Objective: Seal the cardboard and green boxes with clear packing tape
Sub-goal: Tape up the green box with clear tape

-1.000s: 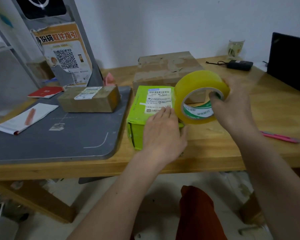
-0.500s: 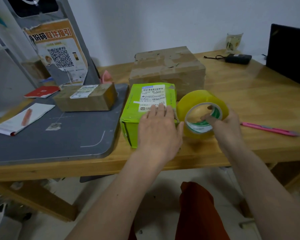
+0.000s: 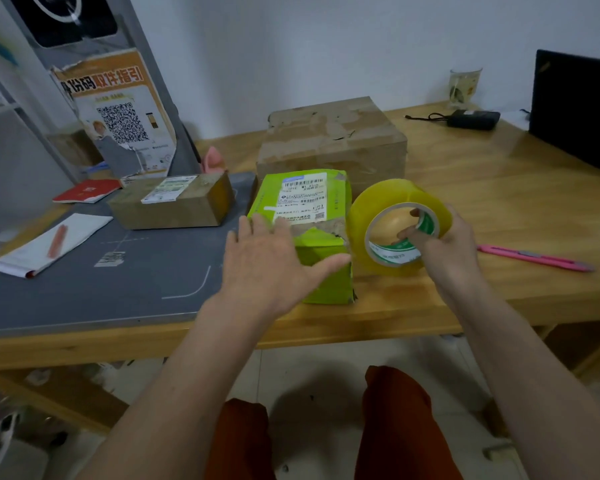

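Hands first: our left hand [image 3: 271, 261] lies spread, fingers straight, flat on the near top of the green box [image 3: 312, 216], thumb reaching toward three o'clock across its torn front edge. Our right hand [image 3: 444, 244] curls its fingers through the core of the tape roll [image 3: 399, 225] and grips it, the roll standing just beside the box at three o'clock. To tape well, we judge we should keep the left palm pressing the flap down, find the free end of the tape, stick it over the torn edge and pull the strip flat across the seam. We cannot see the free end. At twelve o'clock on the table [image 3: 465, 188] sits the cardboard box [image 3: 333, 140].
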The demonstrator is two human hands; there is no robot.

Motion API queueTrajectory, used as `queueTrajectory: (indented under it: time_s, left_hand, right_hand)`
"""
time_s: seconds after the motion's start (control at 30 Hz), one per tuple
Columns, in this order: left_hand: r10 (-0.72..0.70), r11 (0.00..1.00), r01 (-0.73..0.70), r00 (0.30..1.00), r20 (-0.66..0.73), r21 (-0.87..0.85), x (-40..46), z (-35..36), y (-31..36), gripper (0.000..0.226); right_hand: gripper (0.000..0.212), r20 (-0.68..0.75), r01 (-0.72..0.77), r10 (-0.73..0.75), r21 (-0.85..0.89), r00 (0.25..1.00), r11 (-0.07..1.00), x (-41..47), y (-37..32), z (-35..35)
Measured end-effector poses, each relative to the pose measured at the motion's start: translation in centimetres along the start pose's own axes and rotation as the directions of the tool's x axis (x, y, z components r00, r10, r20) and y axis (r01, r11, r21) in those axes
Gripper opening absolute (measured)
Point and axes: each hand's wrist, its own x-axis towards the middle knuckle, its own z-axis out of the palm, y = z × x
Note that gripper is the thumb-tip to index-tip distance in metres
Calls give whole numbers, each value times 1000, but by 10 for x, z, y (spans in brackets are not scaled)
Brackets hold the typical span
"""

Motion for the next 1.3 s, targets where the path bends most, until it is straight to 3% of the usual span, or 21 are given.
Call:
queueTrajectory:
  time_s: [0.13, 0.33, 0.4, 0.47, 0.53, 0.63, 0.73, 0.83, 0.9, 1.07, 1.17, 1.3]
  left_hand:
    - [-71, 995, 80, 986, 152, -56, 23, -10, 10, 135]
    - [-28, 948, 50, 997, 76, -313, 39, -1, -6, 118]
    - [-67, 786, 76, 997, 37, -614, 38, -1, -15, 112]
    - [-87, 434, 66, 996, 31, -898, 34, -2, -21, 94]
    - [-54, 188, 82, 996, 73, -979, 27, 2, -23, 102]
    - [0, -8, 99, 995, 99, -995, 15, 29, -20, 91]
    - [-58, 30, 84, 995, 83, -996, 3, 34, -27, 54]
    - [13, 9, -118, 993, -118, -993, 16, 25, -46, 68]
    - [116, -2, -167, 979, -166, -986, 25, 21, -52, 71]
    - [198, 237, -257, 957, -212, -937, 35, 25, -60, 63]
    - [214, 433, -263, 959, -185, -862, 37, 25, -64, 57]
    - [225, 510, -326, 944, -243, -796, 32, 27, -64, 51]
  right_hand:
    - [29, -18, 14, -14, -12, 1000, 1000, -4, -2, 4]
    - [19, 60, 106, -94, -253, 994, 962, 2, -37, 2]
    - [23, 87, 185, -166, -311, 982, 932, 6, -63, 8]
    - [35, 79, 276, -264, -271, 961, 922, 7, -92, 18]
    - [49, 51, 348, -346, -237, 937, 907, 8, -113, 33]
    - [46, 109, 317, -299, -234, 948, 919, 4, -118, 63]
    - [41, 250, 261, -178, -355, 952, 898, -10, -105, 87]
    - [34, 244, 258, -181, -333, 953, 907, -10, -100, 93]
    - [25, 188, 237, -191, -265, 963, 935, -8, -98, 91]
    - [23, 105, 242, -227, -178, 968, 954, -12, -98, 86]
    - [25, 70, 273, -265, -134, 962, 953, -9, -103, 77]
    - [37, -3, 338, -356, -304, 934, 890, -5, -112, 35]
